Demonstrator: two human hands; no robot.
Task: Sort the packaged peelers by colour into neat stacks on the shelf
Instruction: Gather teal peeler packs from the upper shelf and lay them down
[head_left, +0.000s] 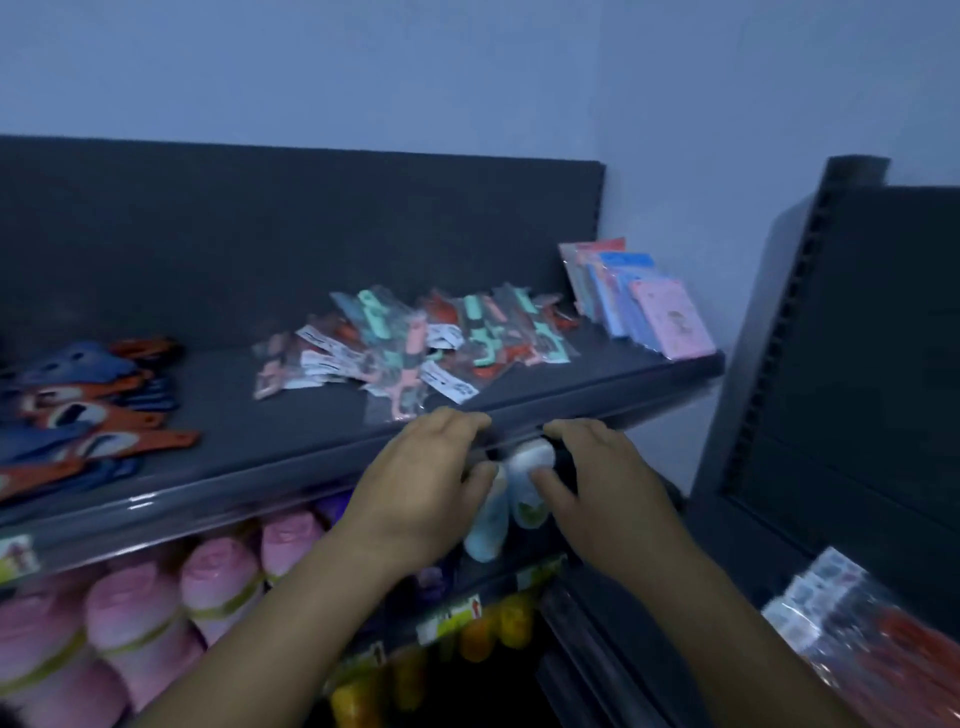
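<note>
A loose heap of packaged peelers (415, 348) in clear bags lies at the middle right of the dark shelf (260, 467). Mint, pink and red-orange ones are mixed together, with white labels showing. One pink peeler pack (406, 397) lies nearest the front edge. My left hand (423, 483) and my right hand (605, 480) hover side by side at the shelf's front lip, just below that pack. Their fingers are loosely curled, thumbs pointing inward, and I see nothing held in either. The picture is blurred.
Blue and orange flat items (78, 410) are piled at the shelf's left. Pink and blue packs (649, 306) lean at its right end. Below are pink bottles (208, 587), pale blue bottles (488, 525) and yellow items (488, 629). A second dark rack (857, 364) and bagged goods (862, 644) stand right.
</note>
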